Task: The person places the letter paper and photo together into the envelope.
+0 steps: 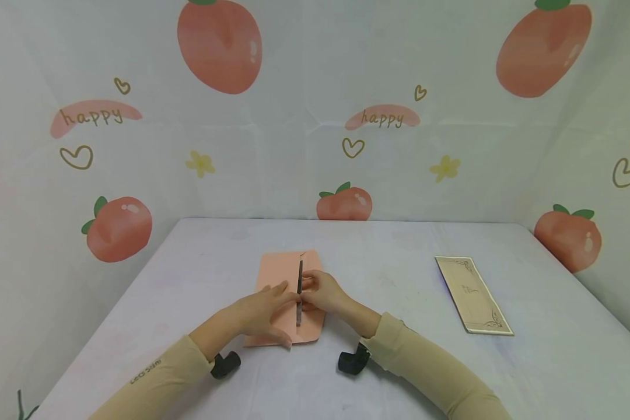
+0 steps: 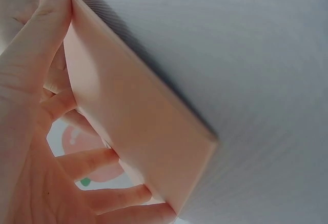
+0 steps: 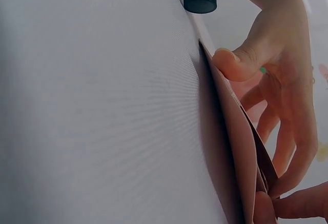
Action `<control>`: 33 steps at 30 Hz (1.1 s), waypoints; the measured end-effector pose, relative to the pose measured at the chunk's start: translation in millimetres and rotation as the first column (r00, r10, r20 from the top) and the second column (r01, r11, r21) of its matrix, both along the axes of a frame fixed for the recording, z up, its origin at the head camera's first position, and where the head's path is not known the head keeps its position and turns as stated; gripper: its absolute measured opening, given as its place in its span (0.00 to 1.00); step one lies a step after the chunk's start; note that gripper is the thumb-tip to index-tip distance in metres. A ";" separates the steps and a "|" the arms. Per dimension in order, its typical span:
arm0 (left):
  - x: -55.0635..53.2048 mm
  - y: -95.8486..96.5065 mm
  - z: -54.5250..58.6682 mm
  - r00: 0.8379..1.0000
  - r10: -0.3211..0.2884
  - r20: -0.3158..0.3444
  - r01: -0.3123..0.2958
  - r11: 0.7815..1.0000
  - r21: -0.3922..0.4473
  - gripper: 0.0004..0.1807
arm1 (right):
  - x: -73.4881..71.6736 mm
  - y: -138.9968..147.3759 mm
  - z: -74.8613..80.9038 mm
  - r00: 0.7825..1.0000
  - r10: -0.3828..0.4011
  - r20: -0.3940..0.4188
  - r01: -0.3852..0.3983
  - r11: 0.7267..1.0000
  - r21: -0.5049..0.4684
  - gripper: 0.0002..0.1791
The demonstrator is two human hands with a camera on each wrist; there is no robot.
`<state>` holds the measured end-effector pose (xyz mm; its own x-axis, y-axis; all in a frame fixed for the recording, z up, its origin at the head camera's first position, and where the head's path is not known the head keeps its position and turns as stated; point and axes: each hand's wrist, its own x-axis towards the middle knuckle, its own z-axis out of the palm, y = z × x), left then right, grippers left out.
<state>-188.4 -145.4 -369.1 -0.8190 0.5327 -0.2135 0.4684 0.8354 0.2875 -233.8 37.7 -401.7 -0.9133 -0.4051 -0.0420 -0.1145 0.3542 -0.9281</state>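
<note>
Nearest are two beige sleeves, the left one [image 1: 157,379] bearing dark lettering and the right one [image 1: 430,367] angled in from the other side. A black fitting shows at each wrist, one beside the left cuff [image 1: 226,366] and one under the right [image 1: 353,360].

Past the cuffs, both hands meet over a pink paper envelope [image 1: 275,271], which lies on the white surface in front of the person, its long sides running away from the body. The left hand [image 1: 262,310] is spread across its left half with fingers extended; the thumb presses near the close edge, and the index fingertip reaches the dark strip [image 1: 300,274] that runs lengthwise down the envelope, right of its middle. The right hand [image 1: 325,291] comes over the right half with bent fingers, and in the right wrist view its thumb and a finger pinch the edge of a layer there. That same view shows the layers parted, with a dark gap between them.

Well apart to the right lies a tan printed paper [image 1: 472,294], rectangular and set at a slant, with a pale border, ornamented corners and a small central mark too faint to read.

Behind the surface [image 1: 378,256] hangs a white backdrop [image 1: 294,163] printed with red fruits, hearts, yellow flowers and "happy".
</note>
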 end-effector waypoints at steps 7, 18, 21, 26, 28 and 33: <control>0.2 0.1 -0.5 1.000 -0.003 -0.006 0.003 1.000 0.005 0.49 | 0.2 -1.5 0.1 0.999 -0.002 0.046 0.004 0.999 -0.034 0.30; 0.2 0.2 -1.3 1.000 -0.007 -0.005 0.007 1.000 0.015 0.49 | 0.2 -1.4 0.0 0.998 0.000 0.061 0.003 0.999 -0.040 0.30; 0.1 0.3 -1.8 1.000 -0.006 0.000 0.006 1.000 0.020 0.48 | -0.3 -0.5 -0.6 0.998 0.002 0.064 0.000 0.999 -0.040 0.30; 0.3 1.1 -1.5 1.000 -0.003 0.005 0.002 0.999 0.032 0.47 | -1.2 1.8 -0.3 0.998 0.006 0.070 -0.004 1.000 -0.028 0.30; 0.4 1.3 -1.1 1.000 -0.001 0.004 0.001 0.999 0.035 0.47 | -1.6 3.2 0.1 0.998 0.009 0.061 -0.009 1.000 -0.015 0.29; -0.3 1.0 -1.3 1.000 -0.001 0.005 0.001 0.999 0.038 0.46 | -1.6 7.2 3.0 1.000 0.002 0.022 -0.003 1.000 0.022 0.26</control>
